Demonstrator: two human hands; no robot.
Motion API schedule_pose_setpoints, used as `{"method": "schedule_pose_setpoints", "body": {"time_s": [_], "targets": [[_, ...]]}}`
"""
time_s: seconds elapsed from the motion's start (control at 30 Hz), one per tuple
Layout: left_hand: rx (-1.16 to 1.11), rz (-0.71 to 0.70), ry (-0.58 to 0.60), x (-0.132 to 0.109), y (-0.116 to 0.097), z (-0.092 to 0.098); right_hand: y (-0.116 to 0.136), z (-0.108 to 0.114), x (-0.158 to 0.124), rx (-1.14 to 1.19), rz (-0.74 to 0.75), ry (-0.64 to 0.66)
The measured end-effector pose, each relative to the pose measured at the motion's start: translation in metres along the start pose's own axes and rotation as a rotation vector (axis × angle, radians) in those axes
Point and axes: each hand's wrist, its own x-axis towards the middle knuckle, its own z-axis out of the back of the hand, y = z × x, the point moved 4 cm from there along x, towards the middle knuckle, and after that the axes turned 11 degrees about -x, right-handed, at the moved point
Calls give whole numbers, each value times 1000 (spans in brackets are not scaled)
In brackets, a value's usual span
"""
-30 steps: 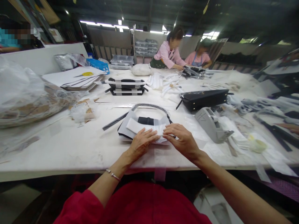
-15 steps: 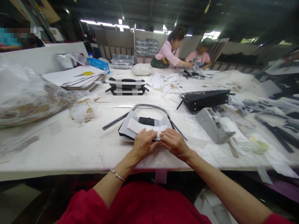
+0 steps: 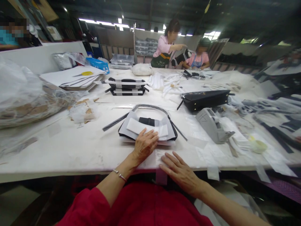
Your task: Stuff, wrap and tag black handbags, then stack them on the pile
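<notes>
A black handbag (image 3: 174, 135) lies on the table in front of me, mostly covered by white wrapping sheet. Across its front rests a strip of white padding (image 3: 138, 126). Its wrapped strap (image 3: 154, 108) loops above it, with one loose end out to each side. My left hand (image 3: 146, 143) lies with its fingers flat on the lower edge of the padding, holding nothing. Back at the table's front edge, my right hand (image 3: 180, 171) has its fingers spread and empty, beside a clear strip (image 3: 161, 175) hanging over the edge.
To the right stand a grey tape dispenser (image 3: 208, 126) and a black bag (image 3: 205, 99). Two wrapped bags (image 3: 128, 91) are stacked behind. On the left are a plastic-covered bundle (image 3: 25, 103) and yellow scissors (image 3: 86, 73) on sheets. Co-workers (image 3: 162, 50) work across the table.
My right hand has come off the bag and moved down toward the table edge, its fingers opening. The left hand stays on the padding. A co-worker at the back has lifted a black item.
</notes>
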Motion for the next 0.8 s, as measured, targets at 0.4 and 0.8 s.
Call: {"method": "schedule_pose_setpoints", "body": {"time_s": [0.4, 0.8], "targets": [[104, -48, -23, -5, -5, -7, -50, 50, 68, 277, -136, -325], [-98, 187, -118, 5, -18, 5, -131, 14, 127, 392, -549, 272]]}}
